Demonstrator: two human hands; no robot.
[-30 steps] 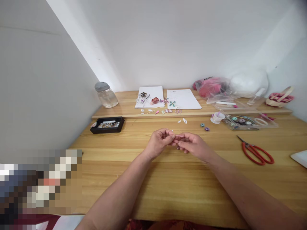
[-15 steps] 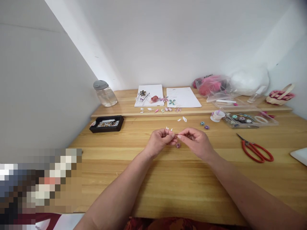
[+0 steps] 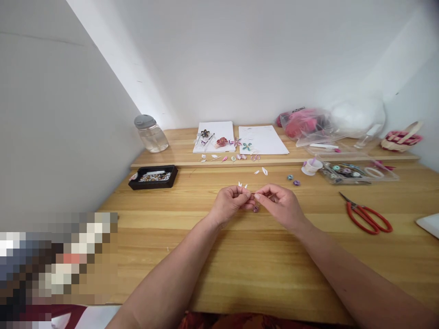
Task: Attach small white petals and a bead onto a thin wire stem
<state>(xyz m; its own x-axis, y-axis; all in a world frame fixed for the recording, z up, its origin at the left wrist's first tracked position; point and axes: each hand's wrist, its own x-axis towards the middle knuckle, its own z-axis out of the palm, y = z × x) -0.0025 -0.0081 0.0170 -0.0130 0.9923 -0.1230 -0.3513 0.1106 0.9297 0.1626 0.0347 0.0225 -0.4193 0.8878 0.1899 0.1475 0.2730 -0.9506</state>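
Note:
In the middle of the wooden table, my left hand and my right hand meet with thumbs and index fingers pinched. Between their fingertips runs a short thin dark strand, too small to tell whether it is wire or thread. A small purple spool shows just below the fingertips. White pointed petal pieces stick up right behind my left fingers. Farther back lie a white petal and two small spools, one teal and one purple.
Red-handled scissors lie at the right. A black tray of beads sits left, near a water bottle. Along the raised shelf are paper sheets and flower pieces. A clear box, white cup and small basket stand right.
Both hands keep their pinch at almost the same place, with only slight finger movement. The whole view has shifted very slightly.

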